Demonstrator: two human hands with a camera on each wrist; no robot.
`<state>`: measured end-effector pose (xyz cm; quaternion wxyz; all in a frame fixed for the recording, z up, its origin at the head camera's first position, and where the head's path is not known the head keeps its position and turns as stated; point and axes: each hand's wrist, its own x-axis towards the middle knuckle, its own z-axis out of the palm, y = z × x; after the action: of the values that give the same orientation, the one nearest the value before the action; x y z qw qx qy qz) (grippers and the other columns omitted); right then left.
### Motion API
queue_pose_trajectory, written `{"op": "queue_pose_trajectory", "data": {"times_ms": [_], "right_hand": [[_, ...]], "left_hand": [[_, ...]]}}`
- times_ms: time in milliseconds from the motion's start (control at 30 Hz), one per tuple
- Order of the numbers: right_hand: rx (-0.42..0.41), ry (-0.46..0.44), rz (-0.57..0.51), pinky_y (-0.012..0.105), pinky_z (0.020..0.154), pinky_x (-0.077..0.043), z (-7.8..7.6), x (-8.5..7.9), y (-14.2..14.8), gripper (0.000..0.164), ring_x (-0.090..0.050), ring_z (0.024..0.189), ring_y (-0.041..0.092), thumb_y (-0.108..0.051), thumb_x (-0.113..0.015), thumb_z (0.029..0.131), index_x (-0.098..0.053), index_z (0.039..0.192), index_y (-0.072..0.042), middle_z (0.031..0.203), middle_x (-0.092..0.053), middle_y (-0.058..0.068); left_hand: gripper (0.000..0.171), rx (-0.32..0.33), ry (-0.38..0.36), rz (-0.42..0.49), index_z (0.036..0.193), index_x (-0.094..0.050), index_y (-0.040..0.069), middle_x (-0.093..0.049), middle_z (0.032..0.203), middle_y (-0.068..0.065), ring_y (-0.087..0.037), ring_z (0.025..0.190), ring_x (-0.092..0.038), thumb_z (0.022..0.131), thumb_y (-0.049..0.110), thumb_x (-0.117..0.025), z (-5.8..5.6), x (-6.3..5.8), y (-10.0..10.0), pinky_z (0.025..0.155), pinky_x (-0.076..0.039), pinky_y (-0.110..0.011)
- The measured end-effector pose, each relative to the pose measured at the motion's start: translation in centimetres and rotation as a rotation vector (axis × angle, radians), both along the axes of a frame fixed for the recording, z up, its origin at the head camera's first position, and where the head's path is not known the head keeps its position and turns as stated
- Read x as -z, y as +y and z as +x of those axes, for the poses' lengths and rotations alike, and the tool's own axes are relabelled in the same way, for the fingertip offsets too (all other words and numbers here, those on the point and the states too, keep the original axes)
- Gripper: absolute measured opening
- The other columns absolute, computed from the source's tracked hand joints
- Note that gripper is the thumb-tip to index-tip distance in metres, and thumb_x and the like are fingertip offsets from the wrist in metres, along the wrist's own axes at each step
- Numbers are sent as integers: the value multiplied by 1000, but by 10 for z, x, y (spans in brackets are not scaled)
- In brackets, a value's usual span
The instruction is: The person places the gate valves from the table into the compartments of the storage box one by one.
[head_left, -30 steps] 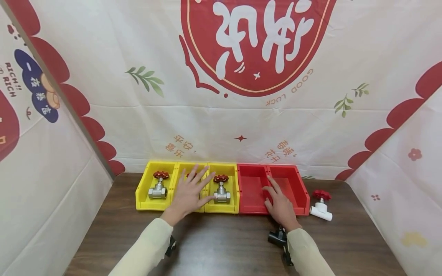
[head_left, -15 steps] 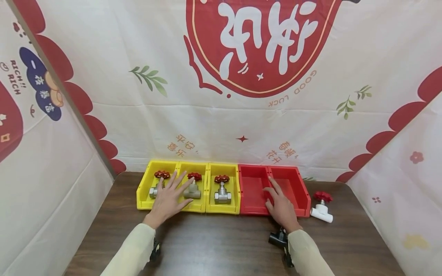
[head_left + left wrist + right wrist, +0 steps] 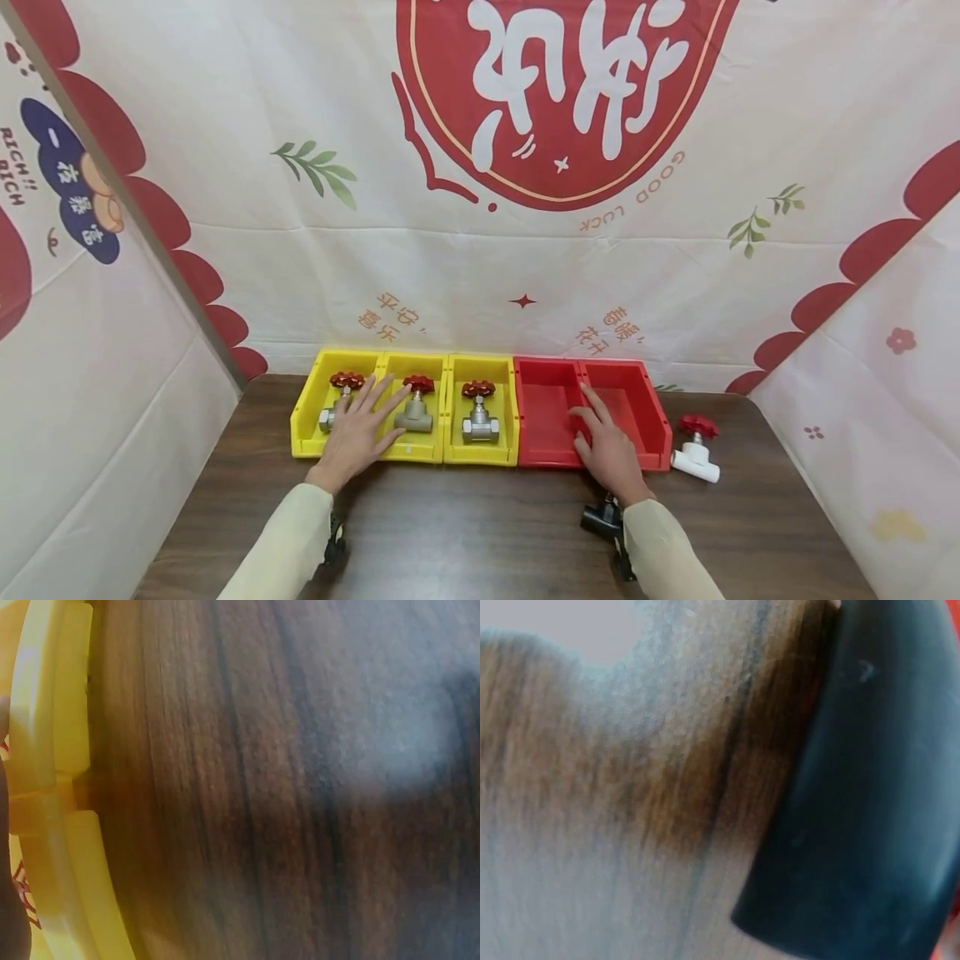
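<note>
My left hand (image 3: 352, 437) is spread over the front of the left and middle yellow bins, with nothing in its fingers. It partly covers a metal valve with a red handwheel (image 3: 346, 380) in the left bin. Beside its fingertips, the middle bin holds a duller metal valve (image 3: 417, 413). A shinier metal valve (image 3: 480, 427) lies in the third yellow bin (image 3: 480, 457). My right hand (image 3: 611, 454) lies over the divider between two red bins (image 3: 546, 457), index finger extended, holding nothing. Under its wrist is a black valve (image 3: 600, 521), partly hidden by the sleeve; its black pipe end (image 3: 862, 795) fills the right wrist view's right side.
A white valve with a red handwheel (image 3: 696, 458) lies on the brown wooden table (image 3: 465, 533), right of the red bins. Behind the bins hangs a printed cloth (image 3: 465, 275), with more cloth at both sides.
My left hand has moved left, from over the middle and third yellow bins to the left and middle ones, uncovering the middle valve. My right hand stays in place.
</note>
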<state>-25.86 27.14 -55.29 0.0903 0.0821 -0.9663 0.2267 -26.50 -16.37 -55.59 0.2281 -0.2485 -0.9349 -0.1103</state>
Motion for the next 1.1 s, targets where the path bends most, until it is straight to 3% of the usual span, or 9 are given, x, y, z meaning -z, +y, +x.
{"op": "queue_pose_trajectory", "data": {"times_ms": [133,300,533,867,1100], "right_hand": [[-11,1,1,40,64,-55,-2,1,-1,51,-55,70,17,-14,-75,78,-58,126,-20,157,-14,-7],[-10,15,-2,44,67,-56,-3,0,-2,52,-56,74,20,-14,-76,77,-58,125,-21,157,-15,-8],[-18,11,2,45,68,-56,-3,-1,-3,50,-57,77,21,-14,-75,79,-58,126,-20,157,-15,-7],[-24,20,-18,41,67,-56,-1,1,-5,53,-58,80,20,-15,-77,77,-58,126,-21,157,-16,-8],[-20,14,-11,42,65,-56,-1,1,0,52,-57,77,20,-13,-76,77,-58,126,-20,157,-16,-6]], "left_hand": [[71,17,-14,41,148,-37,29,-31,153,-10,-33,140,-24,86,40,-69,-1,5,-9,98,-29,-68],[68,77,-14,87,145,-42,17,-29,153,-12,-33,140,-24,86,37,-69,-1,9,-16,101,-26,-66],[75,98,-30,76,142,-43,5,-21,156,-11,-33,142,-19,85,45,-67,2,13,-20,104,-24,-61],[72,124,-59,148,134,-49,3,-23,155,-12,-34,142,-18,83,51,-67,7,14,-23,107,-23,-57],[88,113,-63,170,147,-33,7,-24,156,-10,-30,142,-18,82,54,-68,2,16,-17,109,-20,-57]]}}
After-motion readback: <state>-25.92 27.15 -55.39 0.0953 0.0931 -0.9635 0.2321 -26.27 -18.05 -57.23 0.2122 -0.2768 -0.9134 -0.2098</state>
